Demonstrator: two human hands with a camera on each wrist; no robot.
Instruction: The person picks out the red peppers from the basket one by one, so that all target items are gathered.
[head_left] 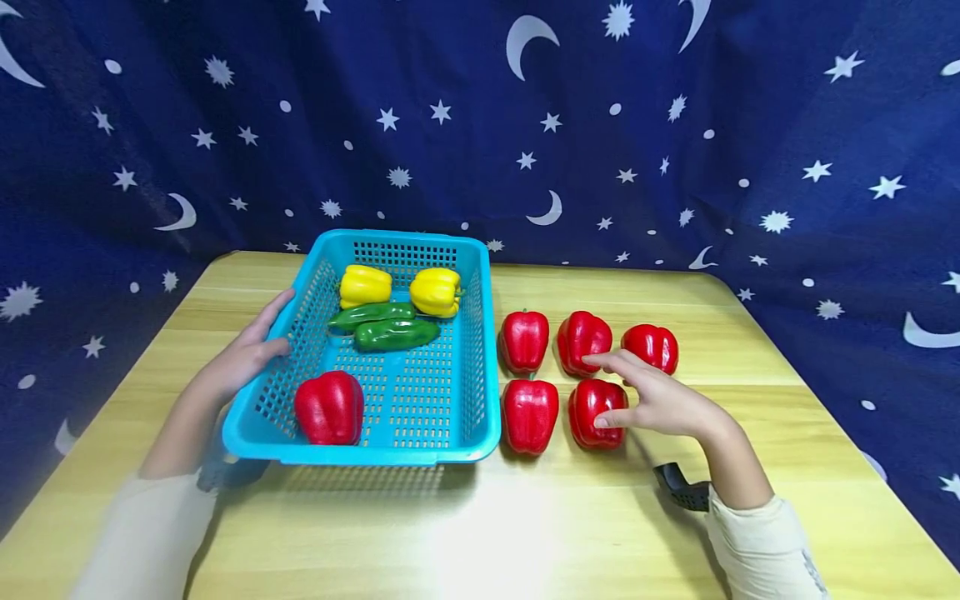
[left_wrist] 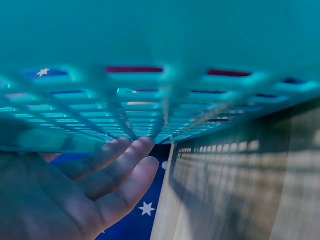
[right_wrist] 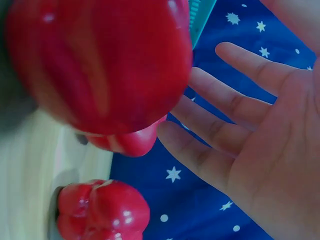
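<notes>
A blue plastic basket (head_left: 375, 455) is tilted up off the table at its near side. My left hand (head_left: 243, 358) holds its left side, thumb over the rim and fingers (left_wrist: 122, 170) reaching beneath the mesh. Inside lie a red bell pepper (head_left: 330, 408), two yellow bell peppers (head_left: 365, 287) and two green peppers (head_left: 397, 334). With fingers spread, my right hand (head_left: 660, 396) reaches over a near red bell pepper (head_left: 588, 408); in the right wrist view, a gap shows between the palm and the large red pepper (right_wrist: 100, 65).
Several more red bell peppers (head_left: 525, 342) stand right of the basket on the wooden table (head_left: 360, 533). A black wrist device (head_left: 682, 487) hangs by my right sleeve. Behind the table is a dark blue curtain (head_left: 450, 133) with moons and stars.
</notes>
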